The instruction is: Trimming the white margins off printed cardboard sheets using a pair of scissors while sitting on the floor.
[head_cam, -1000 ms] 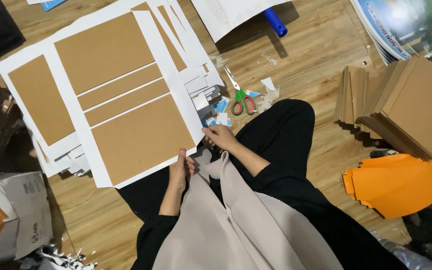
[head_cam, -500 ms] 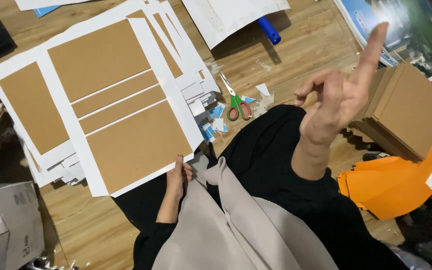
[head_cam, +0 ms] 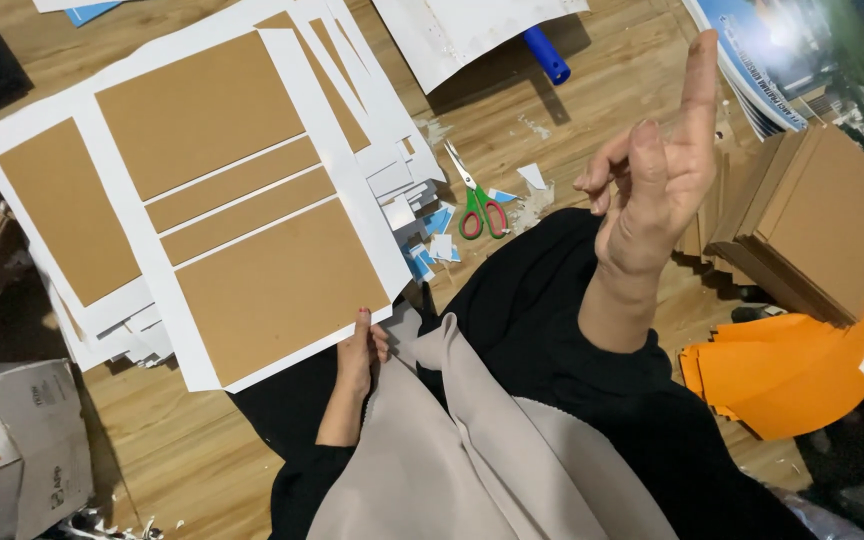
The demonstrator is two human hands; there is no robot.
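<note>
My left hand [head_cam: 357, 358] rests on my lap and holds the near edge of a white sheet [head_cam: 242, 215] with brown cardboard panels glued on it. That sheet lies on top of several similar white sheets on the wooden floor. My right hand [head_cam: 652, 180] is raised in the air above my knee, empty, with the index finger pointing up and the other fingers loosely curled. Green-handled scissors [head_cam: 477, 205] lie on the floor among paper scraps, between the sheets and my right hand.
A stack of brown cardboard pieces [head_cam: 812, 220] stands at the right, with orange sheets [head_cam: 802, 365] beside it. A blue marker [head_cam: 546, 55] lies under white paper at the top. A cardboard box [head_cam: 12, 450] sits at the lower left. Printed posters [head_cam: 812, 60] lie top right.
My right hand left my lap and rose into the air, index finger extended upward. My left hand stayed on the sheet's edge.
</note>
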